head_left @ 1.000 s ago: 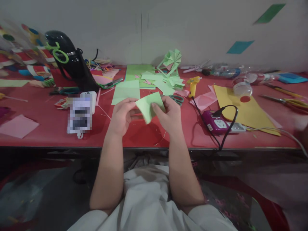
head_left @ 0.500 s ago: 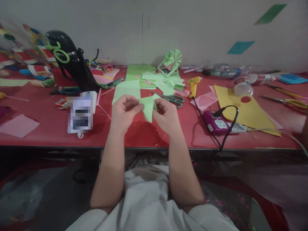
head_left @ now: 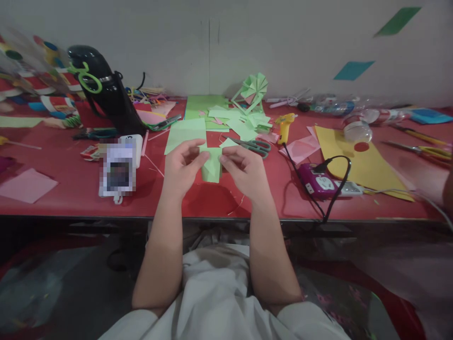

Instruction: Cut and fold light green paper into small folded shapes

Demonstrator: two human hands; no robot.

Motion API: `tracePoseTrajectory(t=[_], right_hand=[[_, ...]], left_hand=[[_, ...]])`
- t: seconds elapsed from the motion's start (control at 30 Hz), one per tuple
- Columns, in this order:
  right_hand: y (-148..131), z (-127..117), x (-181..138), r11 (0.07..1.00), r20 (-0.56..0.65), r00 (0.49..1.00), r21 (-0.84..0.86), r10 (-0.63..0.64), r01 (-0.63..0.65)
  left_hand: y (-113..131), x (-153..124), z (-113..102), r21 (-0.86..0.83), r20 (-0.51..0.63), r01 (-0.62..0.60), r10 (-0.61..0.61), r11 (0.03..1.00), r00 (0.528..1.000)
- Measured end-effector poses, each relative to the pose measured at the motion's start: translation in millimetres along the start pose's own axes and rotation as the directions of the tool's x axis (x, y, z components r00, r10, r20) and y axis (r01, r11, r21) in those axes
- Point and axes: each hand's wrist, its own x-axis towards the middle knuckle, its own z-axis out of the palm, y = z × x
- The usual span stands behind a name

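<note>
A small folded piece of light green paper (head_left: 211, 167) is held up over the near middle of the red table (head_left: 201, 203). My left hand (head_left: 184, 163) pinches its left edge between thumb and fingers. On the other side, my right hand (head_left: 245, 166) grips the right edge in the same way. Just behind the hands lie a flat light green sheet (head_left: 187, 132) and a pair of scissors (head_left: 260, 147) with dark handles. Farther back, green paper scraps (head_left: 244, 120) are piled in front of a folded green paper wheel (head_left: 255, 87) on a stand.
A phone (head_left: 118, 167) leans on a white block at left, before a tall black bottle (head_left: 106, 89). To the right are a yellow glue gun (head_left: 285, 127), a purple power adapter (head_left: 316, 180) with cables, yellow paper (head_left: 375, 165) and plastic bottles (head_left: 358, 125). Another person's arm (head_left: 430, 182) shows at far right.
The green paper has turned from a pointed, tilted shape to a squarer face toward me. My right hand has shifted slightly right. Another person's arm has come in at the right edge.
</note>
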Motion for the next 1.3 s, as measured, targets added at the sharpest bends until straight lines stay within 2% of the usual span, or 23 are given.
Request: tracePoseTrajectory(t=[0.23,0.53,1.0,1.13,1.3], right_hand=[[0.0,-0.3,-3.6,1.0,0.056,0.998,-0.03,0.005,-0.003],[-2.7,3.6,-4.1,0.998,0.036,0.999,0.046,0.039,-0.041],[-4.6,4.1,-4.9,0.999,0.037,0.999,-0.036,0.009,-0.007],[-7.7,4.9,-5.2,0.996,0.024,0.999,-0.081,-0.025,0.027],[-11.9,3.5,-3.6,0.978,0.011,0.992,-0.167,-0.128,0.128]], left_hand=[[-0.9,-1.1,1.1,0.032,0.022,-0.046,0.045,0.998,0.999],[-0.1,-2.4,0.7,0.016,0.024,-0.028,0.028,0.999,0.999],[-0.1,-3.0,-0.3,0.01,0.058,-0.042,0.042,0.999,0.997],[1.3,-3.6,0.3,0.022,0.055,-0.041,0.04,0.999,0.998],[2.6,-4.6,1.1,0.005,0.067,-0.028,0.027,1.0,0.997]])
